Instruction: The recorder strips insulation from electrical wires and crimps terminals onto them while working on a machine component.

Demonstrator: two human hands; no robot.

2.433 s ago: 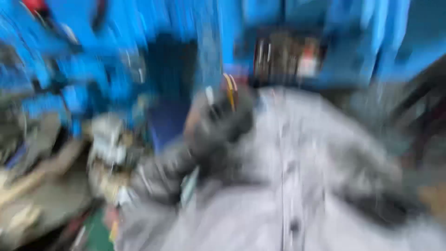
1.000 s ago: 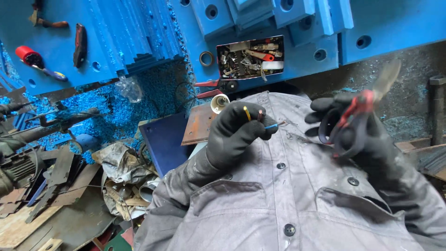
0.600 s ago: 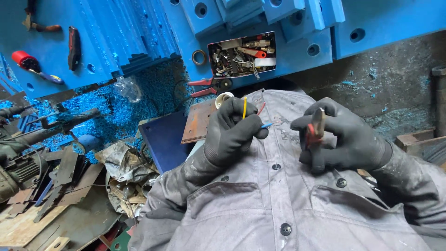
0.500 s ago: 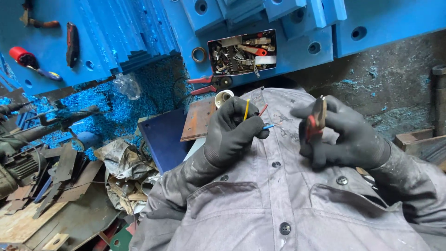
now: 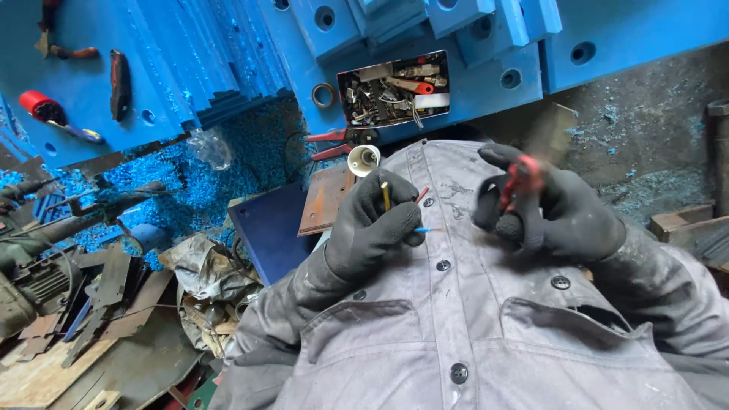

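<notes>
A grey buttoned work jacket [image 5: 486, 326] is filling the lower half of the view, worn by the person looking down at their own chest. Above it, a blue painted metal structure [image 5: 190, 68] with round holes and stepped ribs is stretching across the top, with blue paint flakes scattered below it.

At lower left, a heap of scrap [image 5: 114, 304] is lying on the floor: rusty plates, crumpled grey rag and an old motor. A dark blue flat panel [image 5: 269, 231] is leaning beside a rusty square plate [image 5: 325, 199].

Sitting on the blue structure, an open rectangular tin [image 5: 393, 88] is holding a jumble of small metal parts, with one red piece and one white piece among them. Red-handled pliers [image 5: 334, 143] are lying just below the tin, near a small white funnel-shaped cap [image 5: 364, 159].

The left hand [image 5: 372, 228], in a black glove, is staying closed around thin wires [image 5: 386, 196]: a yellow one sticking upward, a red one angling right and a blue one pointing toward the right hand, all held just above the jacket's front.

The right hand [image 5: 554, 212], also in a black glove, is clamped around a red-handled tool [image 5: 522, 181], which is blurred with motion; its working end cannot be made out. The two hands are near each other but apart.
</notes>
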